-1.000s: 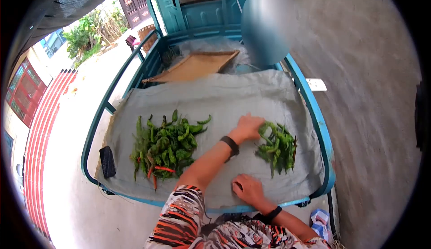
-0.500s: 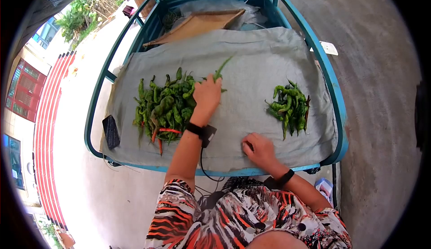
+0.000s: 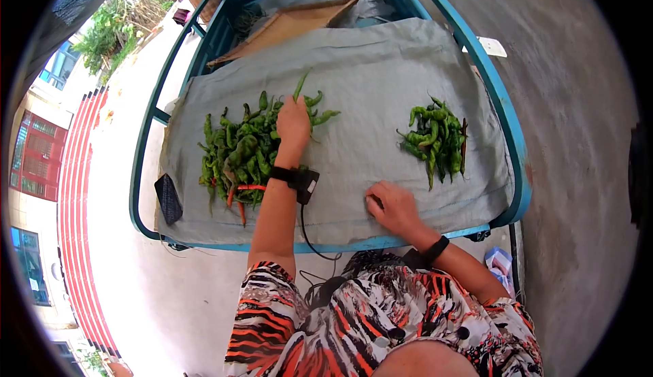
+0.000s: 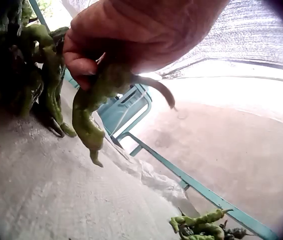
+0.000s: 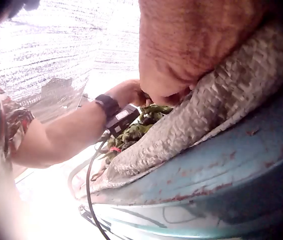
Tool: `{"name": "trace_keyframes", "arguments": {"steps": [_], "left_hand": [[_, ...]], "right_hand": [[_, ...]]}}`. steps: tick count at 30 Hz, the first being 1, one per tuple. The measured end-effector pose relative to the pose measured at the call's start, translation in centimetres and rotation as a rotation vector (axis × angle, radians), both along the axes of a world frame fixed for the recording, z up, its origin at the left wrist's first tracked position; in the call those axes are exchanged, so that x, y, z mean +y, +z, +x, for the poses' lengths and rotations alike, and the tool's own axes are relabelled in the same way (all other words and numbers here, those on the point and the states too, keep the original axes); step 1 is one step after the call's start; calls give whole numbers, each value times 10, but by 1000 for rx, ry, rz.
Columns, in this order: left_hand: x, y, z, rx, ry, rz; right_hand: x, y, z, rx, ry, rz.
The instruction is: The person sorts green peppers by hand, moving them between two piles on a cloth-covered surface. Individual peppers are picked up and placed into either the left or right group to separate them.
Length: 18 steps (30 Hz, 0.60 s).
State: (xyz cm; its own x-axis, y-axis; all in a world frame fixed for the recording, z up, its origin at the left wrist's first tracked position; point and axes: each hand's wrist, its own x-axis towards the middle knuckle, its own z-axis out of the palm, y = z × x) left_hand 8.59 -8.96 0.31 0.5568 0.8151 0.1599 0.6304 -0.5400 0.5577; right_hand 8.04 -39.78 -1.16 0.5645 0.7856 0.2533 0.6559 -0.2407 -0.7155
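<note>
My left hand (image 3: 294,128) pinches a curved green chili pepper (image 4: 89,125) at the right edge of the larger pepper pile (image 3: 248,152). In the left wrist view the pepper hangs below the thumb and fingers, its stem poking out to the right. This pile is mostly green with a few red peppers (image 3: 241,214) at its near side. Loosely curled, my right hand (image 3: 394,208) rests on the grey cloth (image 3: 360,145) near the front edge, holding nothing. A smaller pile of green peppers (image 3: 439,139) lies on the cloth to the right.
The cloth covers the bed of a blue cargo cart, with rails (image 3: 500,98) along its sides. A flat woven tray (image 3: 292,26) lies behind the cloth. At the left edge sits a dark object (image 3: 168,199). A cable (image 3: 306,231) hangs from the left wrist's camera.
My left hand has moved from the small right pile across to the larger left pile, where it now holds a pepper. My right hand stays at the front. The head view has tilted down.
</note>
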Motion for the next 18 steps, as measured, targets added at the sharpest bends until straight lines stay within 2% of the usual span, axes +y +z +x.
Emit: {"name": "trace_keyframes", "arguments": {"steps": [2,5,8,11,14,15,18], "left_hand": [[5,-10,5,-138,52,53],[-6,-1,4,155,-39,123],[-7,-13,2,212,-92,310],[-8,0,5,100,-49,483],[9,-10,7,200,33,508],[8,-6,5,351,25,581],[4,13,9,561,-92,509]], "right_hand": [[0,-1,1,-12,4,-6],[-1,-1,2,-19,10,-8],[-1,-1,3,-14,16,-9],[-1,-3,2,-24,10,1],[-2,-4,3,-4,20,15],[-2,-4,4,6,28,19],[-2,-6,4,-8,16,40]]}}
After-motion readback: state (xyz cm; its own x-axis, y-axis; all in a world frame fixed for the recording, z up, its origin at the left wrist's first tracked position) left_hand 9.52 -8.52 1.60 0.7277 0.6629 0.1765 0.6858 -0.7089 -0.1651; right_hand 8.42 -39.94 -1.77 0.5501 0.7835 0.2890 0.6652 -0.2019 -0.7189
